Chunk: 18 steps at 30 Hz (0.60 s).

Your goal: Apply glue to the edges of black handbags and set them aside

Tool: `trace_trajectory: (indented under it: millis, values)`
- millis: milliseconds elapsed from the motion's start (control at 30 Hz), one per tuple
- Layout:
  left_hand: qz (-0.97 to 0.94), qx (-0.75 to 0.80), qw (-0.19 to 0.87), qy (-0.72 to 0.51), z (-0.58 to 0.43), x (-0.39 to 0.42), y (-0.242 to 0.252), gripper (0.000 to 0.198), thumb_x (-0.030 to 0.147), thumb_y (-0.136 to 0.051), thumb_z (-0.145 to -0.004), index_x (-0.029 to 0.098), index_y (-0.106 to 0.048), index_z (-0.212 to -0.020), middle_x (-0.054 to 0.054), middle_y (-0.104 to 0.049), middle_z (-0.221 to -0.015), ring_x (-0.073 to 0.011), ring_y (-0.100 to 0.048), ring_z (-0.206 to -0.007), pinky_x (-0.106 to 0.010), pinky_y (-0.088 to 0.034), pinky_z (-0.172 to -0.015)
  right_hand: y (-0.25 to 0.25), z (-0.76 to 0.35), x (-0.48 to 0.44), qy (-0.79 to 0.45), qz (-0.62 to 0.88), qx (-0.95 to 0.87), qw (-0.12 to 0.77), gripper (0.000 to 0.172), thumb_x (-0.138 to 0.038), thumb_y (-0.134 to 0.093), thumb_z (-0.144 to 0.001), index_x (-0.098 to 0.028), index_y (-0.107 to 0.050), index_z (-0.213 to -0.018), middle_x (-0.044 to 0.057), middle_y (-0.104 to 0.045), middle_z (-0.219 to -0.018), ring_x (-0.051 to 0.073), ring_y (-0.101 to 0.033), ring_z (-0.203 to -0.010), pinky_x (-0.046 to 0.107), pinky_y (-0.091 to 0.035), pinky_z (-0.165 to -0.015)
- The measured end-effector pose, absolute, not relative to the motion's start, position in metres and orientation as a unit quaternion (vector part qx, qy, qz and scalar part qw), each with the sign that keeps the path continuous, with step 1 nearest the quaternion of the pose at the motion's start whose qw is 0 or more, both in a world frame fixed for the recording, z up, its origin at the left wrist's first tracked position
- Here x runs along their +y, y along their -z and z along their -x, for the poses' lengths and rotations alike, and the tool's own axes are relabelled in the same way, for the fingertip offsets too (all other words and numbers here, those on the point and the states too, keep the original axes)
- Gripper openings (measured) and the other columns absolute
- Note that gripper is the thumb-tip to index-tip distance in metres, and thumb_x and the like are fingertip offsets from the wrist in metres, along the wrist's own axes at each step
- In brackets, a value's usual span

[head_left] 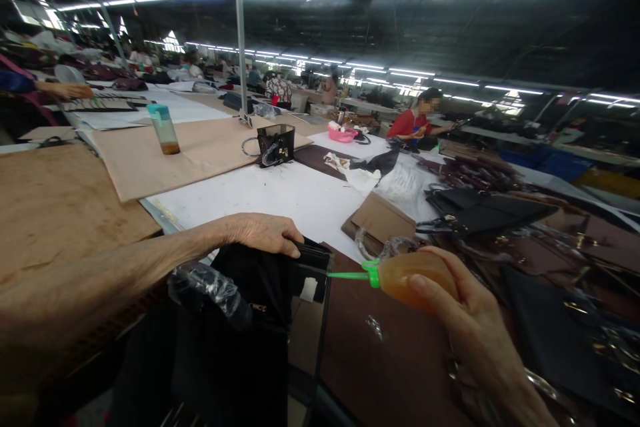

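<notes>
My left hand grips the upper edge of a black handbag, its thumb pressed along the rim. The bag leans at the table's near edge, with a plastic-wrapped handle hanging on its front and a pale patch on its side panel. In my right hand is a squeeze bottle of amber liquid, held on its side. Its thin green nozzle points left, and the tip meets or nearly meets the bag's side edge; I cannot tell which.
Black and brown handbags pile up on the right. A brown sheet lies beneath the bottle. Farther back stand a small black bag, a teal-lidded drink bottle and a pink basket. A person in red sits beyond.
</notes>
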<state>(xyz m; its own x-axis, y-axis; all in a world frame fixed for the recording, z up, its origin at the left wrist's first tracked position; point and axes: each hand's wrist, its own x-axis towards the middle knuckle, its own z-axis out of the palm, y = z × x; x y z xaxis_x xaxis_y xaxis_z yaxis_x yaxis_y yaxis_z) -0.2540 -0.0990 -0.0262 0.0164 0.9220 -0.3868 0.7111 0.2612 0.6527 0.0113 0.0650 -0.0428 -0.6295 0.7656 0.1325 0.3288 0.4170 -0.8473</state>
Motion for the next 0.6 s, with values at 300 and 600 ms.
trace_trajectory:
  millis: [300,600]
  values:
    - [-0.609,0.679,0.390,-0.129,0.255,-0.097,0.027,0.024,0.028,-0.048,-0.081,0.014,-0.065,-0.089,0.000,-0.064,-0.079,-0.0128,-0.054,-0.069,-0.018,-0.040,-0.062,0.050,-0.020,0.061,-0.440,0.324,-0.811,0.208,0.053,-0.054,-0.061,-0.073,-0.023,-0.050,-0.115,0.001,-0.065,-0.093,0.024,-0.060,-0.082,0.027,-0.048,-0.068]
    - [-0.599,0.689,0.387,-0.129,0.256,-0.097,0.031,0.025,0.032,-0.049,-0.080,0.013,-0.064,-0.086,0.000,-0.063,-0.075,-0.0129,-0.052,-0.066,-0.020,-0.040,-0.060,0.058,-0.030,0.055,-0.399,0.319,-0.840,0.183,0.050,-0.055,-0.058,-0.074,-0.022,-0.053,-0.110,0.001,-0.065,-0.091,0.022,-0.060,-0.081,0.025,-0.047,-0.068]
